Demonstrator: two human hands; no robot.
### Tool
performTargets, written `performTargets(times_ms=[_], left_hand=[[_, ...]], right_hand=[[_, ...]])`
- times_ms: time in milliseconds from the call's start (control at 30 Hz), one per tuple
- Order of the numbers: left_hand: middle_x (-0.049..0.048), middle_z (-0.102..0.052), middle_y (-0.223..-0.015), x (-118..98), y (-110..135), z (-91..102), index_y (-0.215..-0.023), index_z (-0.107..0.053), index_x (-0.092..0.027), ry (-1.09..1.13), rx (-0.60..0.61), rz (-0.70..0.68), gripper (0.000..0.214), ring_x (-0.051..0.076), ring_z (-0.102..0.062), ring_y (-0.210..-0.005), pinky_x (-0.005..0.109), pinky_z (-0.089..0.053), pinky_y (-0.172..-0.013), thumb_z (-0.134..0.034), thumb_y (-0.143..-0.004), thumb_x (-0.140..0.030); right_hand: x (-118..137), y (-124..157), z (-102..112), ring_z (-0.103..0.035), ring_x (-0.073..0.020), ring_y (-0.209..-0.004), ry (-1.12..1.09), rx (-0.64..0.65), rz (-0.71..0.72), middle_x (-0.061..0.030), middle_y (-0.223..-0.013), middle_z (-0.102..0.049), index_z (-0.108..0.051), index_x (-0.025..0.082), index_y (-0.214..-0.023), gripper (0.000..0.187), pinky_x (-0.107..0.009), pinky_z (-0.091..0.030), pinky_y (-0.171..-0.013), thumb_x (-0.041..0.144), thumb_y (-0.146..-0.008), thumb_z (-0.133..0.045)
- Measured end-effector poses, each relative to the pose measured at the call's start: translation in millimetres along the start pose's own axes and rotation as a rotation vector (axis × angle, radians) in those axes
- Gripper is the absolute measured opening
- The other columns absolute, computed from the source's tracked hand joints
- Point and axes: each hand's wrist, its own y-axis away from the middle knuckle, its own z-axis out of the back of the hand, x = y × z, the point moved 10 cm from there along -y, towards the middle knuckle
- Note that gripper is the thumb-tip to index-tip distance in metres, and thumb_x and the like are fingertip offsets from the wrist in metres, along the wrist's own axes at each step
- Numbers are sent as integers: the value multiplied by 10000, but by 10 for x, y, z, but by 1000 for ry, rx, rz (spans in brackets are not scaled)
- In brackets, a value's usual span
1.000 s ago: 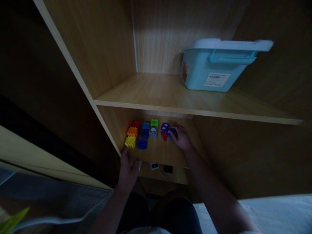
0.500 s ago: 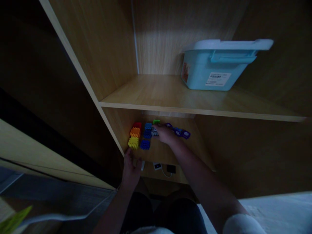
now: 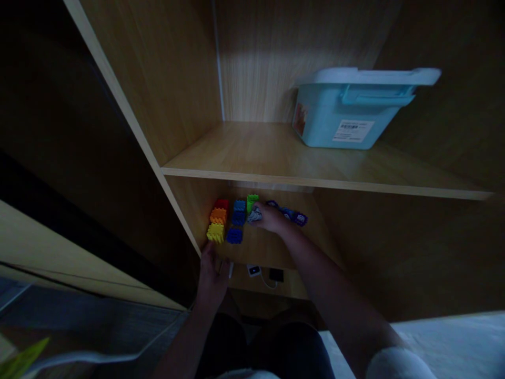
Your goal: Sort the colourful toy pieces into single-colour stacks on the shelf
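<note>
On the lower shelf lie small toy blocks: red, orange, yellow, two blue ones and a green one. My right hand reaches into the shelf and pinches a grey block, tilted, just below the green one. Purple pieces lie to the right of that hand. My left hand grips the front edge of the lower shelf, below the yellow block.
A light blue lidded storage box stands on the upper shelf at the right. A small white device with a cable and a black one hang under the lower shelf. The cabinet wall rises at left.
My right hand moved left from the purple pieces to the grey block and has taken hold of it, tipping it. The left hand has stayed on the shelf edge.
</note>
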Motion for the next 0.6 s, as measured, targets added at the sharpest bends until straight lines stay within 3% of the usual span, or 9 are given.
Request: performTargets(times_ms=[200,500,600], left_hand=[[180,-501,-1626,21,0,-13,-1587,-420,-233,55,3,27,670,323,-547,-1501,529,-501,-1249,-694,-985,-340],[154,-510,-1634,53,-10,14,-1577,-456,-263,27,-24,19,686,348,-556,-1492,583,-500,-1248,-725,-955,-364],[168,-488,-1645,56,-14,13,-1596,-437,-237,-22,-10,13,704,347,-525,-1517,597,-439,-1292,-719,-963,-361]], right_hand=[[-262,34,393,-753,-238,-958,-173,-144,-69,-38,-1068,-792,-632,255,-1220,502,-330,-556,-832,416,-828,-901],[-652,184,678,-764,-253,-906,-77,-230,-151,-75,-1021,-805,-669,247,-1138,362,-332,-555,-783,538,-946,-769],[-745,250,750,-768,-266,-910,-29,-253,-166,-96,-1017,-807,-678,234,-1113,354,-336,-553,-775,560,-981,-717]])
